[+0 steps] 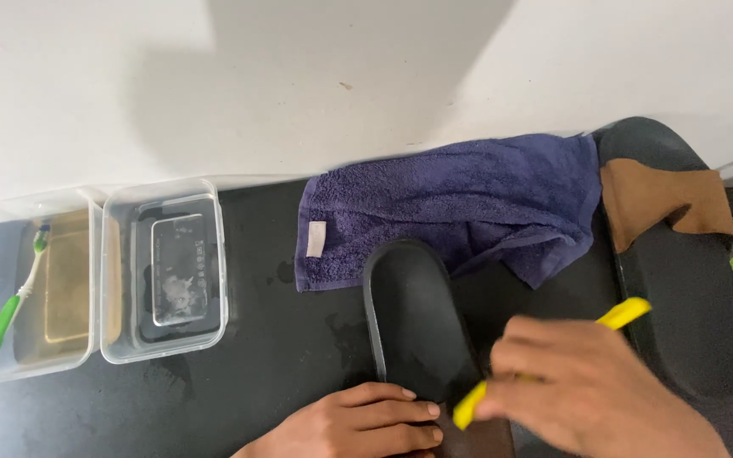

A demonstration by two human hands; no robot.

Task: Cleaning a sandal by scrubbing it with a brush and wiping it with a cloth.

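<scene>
The left hand (358, 424) presses flat, fingers unclenched, on a black sandal (413, 318) on the dark desk (273, 373). The right hand's (595, 394) grip clasps a yellow brush (621, 315).

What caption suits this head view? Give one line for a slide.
Left hand steadies a black sandal while right hand grips a yellow toothbrush beside a purple towel.
</scene>
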